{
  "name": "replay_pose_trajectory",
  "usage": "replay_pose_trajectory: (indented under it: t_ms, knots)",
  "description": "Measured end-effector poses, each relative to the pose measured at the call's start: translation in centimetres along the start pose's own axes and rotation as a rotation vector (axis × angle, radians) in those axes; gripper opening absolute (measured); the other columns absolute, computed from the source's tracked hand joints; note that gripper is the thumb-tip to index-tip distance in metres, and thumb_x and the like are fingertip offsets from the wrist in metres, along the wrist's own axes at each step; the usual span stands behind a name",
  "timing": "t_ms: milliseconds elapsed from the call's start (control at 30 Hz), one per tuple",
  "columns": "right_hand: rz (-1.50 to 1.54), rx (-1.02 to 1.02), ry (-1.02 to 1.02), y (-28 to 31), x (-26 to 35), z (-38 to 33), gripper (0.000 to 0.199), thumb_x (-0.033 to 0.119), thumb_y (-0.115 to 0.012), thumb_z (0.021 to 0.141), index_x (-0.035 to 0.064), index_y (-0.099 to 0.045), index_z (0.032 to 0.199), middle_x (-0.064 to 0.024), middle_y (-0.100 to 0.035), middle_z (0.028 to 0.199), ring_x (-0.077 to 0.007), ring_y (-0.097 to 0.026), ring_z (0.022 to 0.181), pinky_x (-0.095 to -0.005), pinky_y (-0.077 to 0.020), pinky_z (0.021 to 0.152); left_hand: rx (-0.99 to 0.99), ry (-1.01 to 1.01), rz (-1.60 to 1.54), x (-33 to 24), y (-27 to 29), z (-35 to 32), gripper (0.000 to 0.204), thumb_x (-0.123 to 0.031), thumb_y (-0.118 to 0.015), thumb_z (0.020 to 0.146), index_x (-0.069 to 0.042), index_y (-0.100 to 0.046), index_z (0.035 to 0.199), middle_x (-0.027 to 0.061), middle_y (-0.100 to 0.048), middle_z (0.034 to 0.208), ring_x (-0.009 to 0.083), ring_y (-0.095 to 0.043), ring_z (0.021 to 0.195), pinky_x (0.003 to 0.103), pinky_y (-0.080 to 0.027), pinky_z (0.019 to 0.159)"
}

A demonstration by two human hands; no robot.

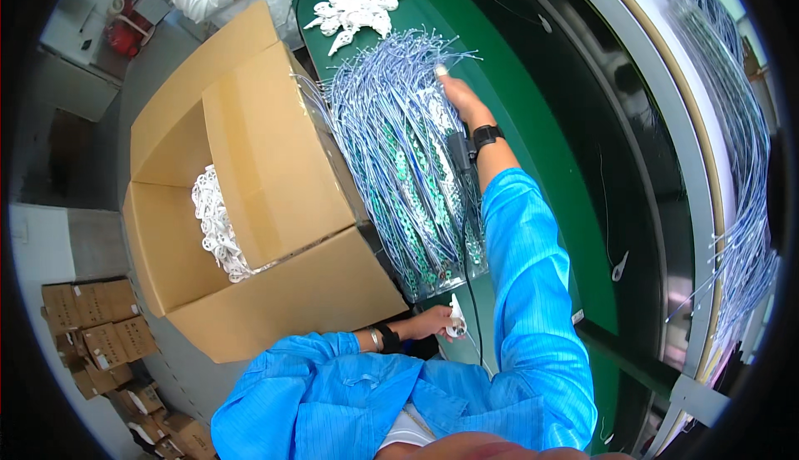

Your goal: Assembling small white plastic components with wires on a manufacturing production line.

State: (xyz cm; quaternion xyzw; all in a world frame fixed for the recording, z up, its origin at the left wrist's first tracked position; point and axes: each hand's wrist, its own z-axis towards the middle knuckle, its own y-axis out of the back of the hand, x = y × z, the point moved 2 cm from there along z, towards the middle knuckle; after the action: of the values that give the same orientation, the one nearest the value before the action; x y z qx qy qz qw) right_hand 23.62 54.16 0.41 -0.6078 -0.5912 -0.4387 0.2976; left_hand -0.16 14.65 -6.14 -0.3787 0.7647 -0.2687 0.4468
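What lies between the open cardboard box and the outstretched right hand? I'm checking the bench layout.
In the head view, a thick heap of blue-and-white wires fills that stretch, spread over the green bench from the cardboard box to the right hand, which touches it.

We see a factory assembly line: a green conveyor belt (533,119), bundles of wires (399,152), cartons (266,202) of white parts (218,227), and blue work coats (533,310).

Bright, even light; heavy fisheye bend, dark corners; edges maybe soft.
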Motion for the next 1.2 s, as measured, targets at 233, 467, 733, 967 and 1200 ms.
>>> replay_pose_trajectory:
  t_ms: [233,467,733,967,1200]
  knots:
    - [-0.061,0.119,0.021,-1.5,-0.8,2.4,0.07,0.053,-0.041,0.09,-0.0075,-0.049,0.124,-0.0175,-0.053,0.127,-0.0267,-0.049,0.117,-0.0348,-0.0339,0.1,0.021,0.043,-0.052,0.8,0.4,0.4,0.026,-0.018,-0.047,0.095,0.002,-0.052,0.113,0.0085,-0.059,0.106,0.0211,-0.062,0.097,0.032,-0.052,0.075]
    - [-0.544,-0.238,0.172,1.9,0.3,-0.2,0.064,0.054,-0.029,0.092,0.0027,-0.054,0.122,-0.0185,-0.053,0.126,-0.0372,-0.046,0.119,-0.041,-0.0353,0.1,-0.013,-0.017,0.055,-0.4,-0.5,-0.1,0.023,-0.017,-0.048,0.093,-0.001,-0.056,0.109,0.0061,-0.063,0.101,0.0148,-0.061,0.09,0.027,-0.049,0.071]
    - [0.078,-0.359,0.427,5.3,2.9,-30.1,0.032,0.029,-0.052,0.092,0.0016,-0.062,0.106,-0.006,-0.066,0.089,-0.0109,-0.06,0.078,-0.0241,-0.0456,0.063,-0.043,-0.262,0.077,-6.1,-7.0,-2.8,0.018,-0.019,-0.05,0.093,-0.006,-0.057,0.104,0.0075,-0.066,0.095,0.0117,-0.063,0.082,0.023,-0.047,0.062]
    - [0.471,-0.232,0.265,1.3,-12.6,-48.7,0.041,0.033,-0.056,0.089,-0.0031,-0.059,0.108,-0.0083,-0.064,0.094,-0.0126,-0.058,0.081,-0.0237,-0.0449,0.071,0.096,-0.489,-0.201,-12.4,-16.2,-3.3,0.02,-0.016,-0.051,0.09,0.0,-0.056,0.102,0.015,-0.064,0.087,0.0147,-0.058,0.062,0.022,-0.042,0.048]
    - [0.368,-0.579,0.256,2.0,-15.8,-51.6,0.027,0.016,-0.05,0.092,-0.0005,-0.059,0.111,-0.0029,-0.06,0.072,-0.0058,-0.048,0.054,-0.0188,-0.0373,0.048,0.051,-0.507,-0.065,-11.8,-15.8,1.4,0.028,-0.013,-0.043,0.09,0.005,-0.054,0.109,0.0214,-0.064,0.101,0.0205,-0.066,0.076,0.028,-0.055,0.061]
